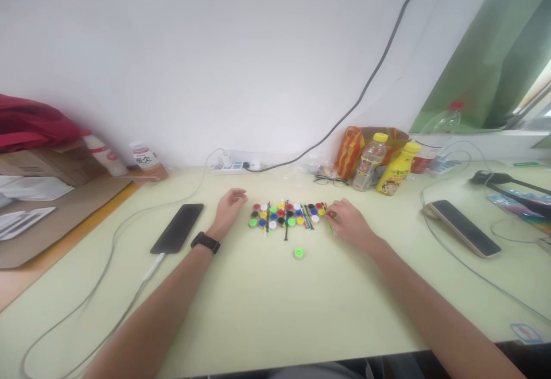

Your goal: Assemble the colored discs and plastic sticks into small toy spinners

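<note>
Rows of small round caps in red, white, green, black, blue and yellow lie on the desk, with thin coloured strips laid between groups of them. At their left end rests my left hand, fingers loosely curled, a gap at the thumb, nothing visible inside. My right hand is at the right end, thumb and fingers pinched on thin coloured strips beside the last caps. The fingers partly hide these strips. One bright green cap sits apart, nearer to me.
A charging phone lies left, its cable looping across the desk. Behind are a power strip, glasses, a clear bottle and a yellow bottle. Another phone leans at right.
</note>
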The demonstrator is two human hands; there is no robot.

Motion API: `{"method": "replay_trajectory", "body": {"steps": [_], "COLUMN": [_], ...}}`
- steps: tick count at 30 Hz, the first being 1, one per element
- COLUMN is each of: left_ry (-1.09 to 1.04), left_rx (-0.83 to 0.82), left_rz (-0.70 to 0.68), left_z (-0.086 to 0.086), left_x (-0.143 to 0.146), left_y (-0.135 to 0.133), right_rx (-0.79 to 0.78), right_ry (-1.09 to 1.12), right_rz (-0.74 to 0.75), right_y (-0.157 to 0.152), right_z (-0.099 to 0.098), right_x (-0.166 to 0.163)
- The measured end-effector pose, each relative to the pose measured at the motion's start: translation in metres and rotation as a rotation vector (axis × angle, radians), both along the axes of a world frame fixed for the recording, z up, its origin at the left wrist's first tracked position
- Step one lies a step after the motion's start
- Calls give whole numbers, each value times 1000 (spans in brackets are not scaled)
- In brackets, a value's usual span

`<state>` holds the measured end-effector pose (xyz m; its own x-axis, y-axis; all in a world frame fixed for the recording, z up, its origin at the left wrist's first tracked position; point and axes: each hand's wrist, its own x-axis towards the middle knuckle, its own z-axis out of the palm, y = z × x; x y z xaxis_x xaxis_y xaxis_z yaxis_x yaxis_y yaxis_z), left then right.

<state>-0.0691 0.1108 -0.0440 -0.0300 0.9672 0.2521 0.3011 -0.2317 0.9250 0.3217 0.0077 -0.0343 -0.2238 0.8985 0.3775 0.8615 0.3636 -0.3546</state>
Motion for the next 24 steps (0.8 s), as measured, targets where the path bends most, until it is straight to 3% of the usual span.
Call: {"method": "replay_trajectory", "body": {"steps": [20,24], "left_ry": [10,29], "left_rx": [8,97], "left_rz": [21,60], "left_z": [1,9], "left_x": [1,6], "left_y": [-2,-9], "right_rx": [59,61], "right_ry": [-68,-26], "right_rz": [-26,-56], "right_y": [1,-1], "right_z": [-3,2], "right_x": [-7,-6]}}
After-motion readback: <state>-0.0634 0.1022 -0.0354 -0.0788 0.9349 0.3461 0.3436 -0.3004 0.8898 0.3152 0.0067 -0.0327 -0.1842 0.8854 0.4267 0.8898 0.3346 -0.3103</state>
